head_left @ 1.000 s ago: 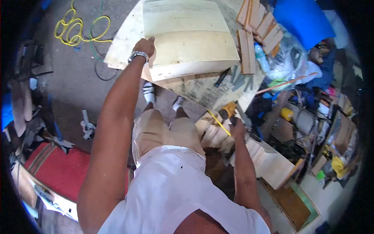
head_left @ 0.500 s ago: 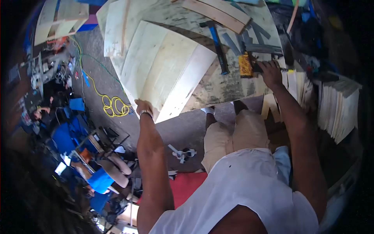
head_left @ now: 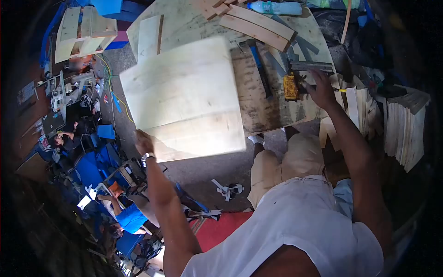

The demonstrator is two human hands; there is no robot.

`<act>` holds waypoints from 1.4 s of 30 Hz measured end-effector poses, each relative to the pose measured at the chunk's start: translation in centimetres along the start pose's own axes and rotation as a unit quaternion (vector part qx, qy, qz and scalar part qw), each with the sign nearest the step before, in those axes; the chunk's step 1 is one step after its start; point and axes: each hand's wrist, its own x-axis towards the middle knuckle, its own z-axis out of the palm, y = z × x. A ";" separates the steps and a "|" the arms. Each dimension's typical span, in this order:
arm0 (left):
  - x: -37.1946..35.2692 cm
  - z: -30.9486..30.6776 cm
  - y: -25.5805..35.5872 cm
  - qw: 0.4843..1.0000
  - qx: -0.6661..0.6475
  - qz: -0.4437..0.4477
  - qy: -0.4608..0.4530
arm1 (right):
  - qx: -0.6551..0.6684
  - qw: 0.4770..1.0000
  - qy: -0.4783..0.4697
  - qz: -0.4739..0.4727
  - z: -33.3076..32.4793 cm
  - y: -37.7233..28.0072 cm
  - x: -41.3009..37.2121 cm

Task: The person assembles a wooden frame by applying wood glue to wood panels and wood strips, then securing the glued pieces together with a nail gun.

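My left hand (head_left: 145,142) is closed on the lower left corner of a pale wooden panel (head_left: 184,101), which is tilted up over the worktable (head_left: 258,115). The panel is made of joined boards and blurred at its edges. On the right, my right hand (head_left: 321,88) hovers with thumb and fingers apart beside a worn yellow-and-black tool (head_left: 290,87). Its fingertips come right up to the tool's dark end. Between the panel and that tool lies a hammer (head_left: 259,67) with a blue and black handle.
Grey strips (head_left: 304,48), wooden slats (head_left: 256,30) and a plastic bottle (head_left: 275,8) lie at the table's far side. Stacked thin boards (head_left: 406,124) stand at right. A wooden crate-like piece (head_left: 85,32) is at far left. People sit lower left, one in a blue shirt (head_left: 131,217).
The panel has been lifted and turned, swinging left with my left hand, and now shows a broad face. My right hand's thumb and fingers have spread apart beside the yellow-and-black tool.
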 end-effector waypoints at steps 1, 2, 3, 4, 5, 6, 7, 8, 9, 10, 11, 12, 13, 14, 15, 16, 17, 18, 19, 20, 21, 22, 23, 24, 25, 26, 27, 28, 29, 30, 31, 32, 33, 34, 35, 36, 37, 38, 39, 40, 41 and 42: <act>1.0 -0.3 -0.9 0.986 0.012 0.140 0.087 | 0.090 0.996 -0.005 0.005 -0.8 -1.4 0.6; 2.2 -0.4 -0.6 0.968 -0.239 0.071 0.001 | 0.180 0.984 -0.012 0.011 -2.3 -3.5 1.4; 3.9 -0.7 0.5 0.877 -0.472 -0.005 -0.084 | 0.268 0.963 -0.020 0.017 -3.3 -5.6 1.9; 4.9 -2.4 2.7 0.922 -0.335 0.194 -0.002 | 0.411 0.911 -0.043 0.013 -3.4 -7.3 2.1; 5.5 -4.8 5.7 0.906 -0.174 0.377 0.082 | 0.488 0.868 -0.093 0.010 -2.9 -9.0 1.7; 5.5 -6.6 8.7 0.940 -0.133 0.310 -0.042 | 0.559 0.817 -0.143 0.004 -2.2 -10.8 0.8; 5.1 -8.4 12.0 0.953 -0.095 0.236 -0.163 | 0.620 0.760 -0.192 -0.004 -1.5 -12.2 -0.3; 4.1 -10.7 15.6 0.933 -0.136 0.299 -0.149 | 0.643 0.701 -0.288 0.111 -0.5 -12.5 -2.1; 3.2 -12.6 18.8 0.907 -0.176 0.359 -0.131 | 0.628 0.700 -0.311 0.135 0.3 -13.3 -4.1; 2.7 -13.5 20.9 0.878 -0.208 0.413 -0.127 | 0.602 0.723 -0.314 0.128 0.9 -14.5 -6.7; 2.6 -13.9 22.6 0.845 -0.237 0.465 -0.121 | 0.574 0.750 -0.307 0.116 1.3 -15.5 -9.3; 2.5 -14.0 23.9 0.837 -0.215 0.487 -0.126 | 0.569 0.751 -0.306 0.134 1.6 -16.4 -11.8; 2.4 -13.9 25.0 0.829 -0.193 0.508 -0.134 | 0.583 0.727 -0.302 0.201 1.8 -17.0 -13.9; 2.1 -14.2 26.3 0.835 -0.173 0.502 -0.146 | 0.596 0.697 -0.295 0.270 2.3 -17.8 -15.6; 1.8 -14.6 27.6 0.834 -0.151 0.504 -0.164 | 0.636 0.665 -0.294 0.259 3.8 -18.3 -17.3; 1.7 -14.6 28.5 0.831 -0.128 0.512 -0.178 | 0.678 0.632 -0.285 0.246 5.9 -18.6 -18.7; 2.0 -14.2 28.9 0.826 -0.136 0.532 -0.129 | 0.720 0.596 -0.274 0.227 7.5 -19.4 -19.4; 2.1 -14.0 29.1 0.818 -0.142 0.552 -0.082 | 0.708 0.616 -0.263 0.223 8.6 -21.4 -20.2; 2.0 -13.9 29.3 0.806 -0.145 0.572 -0.036 | 0.699 0.633 -0.250 0.220 9.7 -23.6 -20.7; 1.6 -13.6 28.5 0.815 -0.149 0.559 -0.027 | 0.716 0.592 -0.278 0.245 11.1 -25.1 -21.4; 0.5 -13.3 27.3 0.819 -0.216 0.531 0.036 | 0.732 0.548 -0.303 0.269 12.6 -26.4 -22.1; -0.9 -13.5 25.6 0.814 -0.283 0.498 0.098 | 0.747 0.503 -0.327 0.289 13.5 -27.7 -22.4; -2.6 -14.2 23.0 0.838 -0.318 0.436 0.075 | 0.727 0.535 -0.325 0.282 13.2 -29.4 -22.4; -4.7 -13.7 19.7 0.852 -0.368 0.360 0.091 | 0.708 0.567 -0.321 0.274 12.2 -31.3 -22.2; -7.1 -12.5 16.1 0.867 -0.395 0.278 0.123 | 0.686 0.599 -0.315 0.267 10.9 -32.6 -21.7; -10.0 -11.5 12.4 0.890 -0.397 0.174 0.139 | 0.684 0.607 -0.319 0.250 10.4 -33.6 -21.5; -13.1 -10.6 8.5 0.916 -0.371 0.086 0.128 | 0.681 0.615 -0.322 0.233 9.9 -34.5 -21.2; -16.4 -9.6 4.1 0.943 -0.321 0.021 0.087 | 0.724 0.569 -0.301 0.247 10.5 -35.9 -21.5; -20.6 -8.7 1.2 0.928 -0.353 -0.088 0.083 | 0.763 0.522 -0.282 0.258 11.1 -36.6 -21.8; -24.1 -10.9 1.2 0.934 -0.299 -0.185 0.064 | 0.778 0.504 -0.298 0.228 12.1 -36.4 -21.7; -27.5 -10.4 0.6 0.893 -0.359 -0.266 0.060 | 0.779 0.504 -0.296 0.228 12.4 -36.4 -21.8; -31.0 -9.8 -0.1 0.839 -0.414 -0.346 0.066 | 0.777 0.505 -0.298 0.229 12.5 -36.3 -21.9; -33.7 -10.9 1.1 0.798 -0.444 -0.407 -0.032 | 0.773 0.508 -0.303 0.231 12.5 -36.0 -22.0; -35.8 -11.7 2.8 0.741 -0.468 -0.464 -0.128 | 0.751 0.532 -0.326 0.219 12.5 -35.5 -21.8; -37.6 -11.7 4.7 0.583 -0.624 -0.485 -0.189 | 0.726 0.554 -0.351 0.208 12.4 -34.8 -21.7; -38.6 -11.9 6.7 0.396 -0.748 -0.479 -0.233 | 0.701 0.573 -0.377 0.195 12.1 -34.2 -21.4; -38.8 -12.0 8.8 0.325 -0.779 -0.486 -0.226 | 0.651 0.609 -0.429 0.146 11.5 -33.5 -20.8; -37.7 -12.4 11.6 0.251 -0.808 -0.487 -0.215 | 0.595 0.640 -0.477 0.092 10.3 -32.8 -19.7; -36.0 -12.9 14.3 0.173 -0.835 -0.483 -0.200 | 0.564 0.675 -0.475 0.028 10.8 -31.1 -19.5; -33.7 -14.2 16.4 0.133 -0.843 -0.480 -0.204 | 0.529 0.708 -0.466 -0.036 11.3 -29.5 -19.3; -34.0 -12.0 16.4 0.066 -0.874 -0.426 -0.225 | 0.494 0.738 -0.450 -0.097 11.9 -27.8 -19.1; -35.2 -10.4 17.1 0.103 -0.843 -0.480 -0.219 | 0.532 0.688 -0.493 -0.013 12.7 -24.4 -19.7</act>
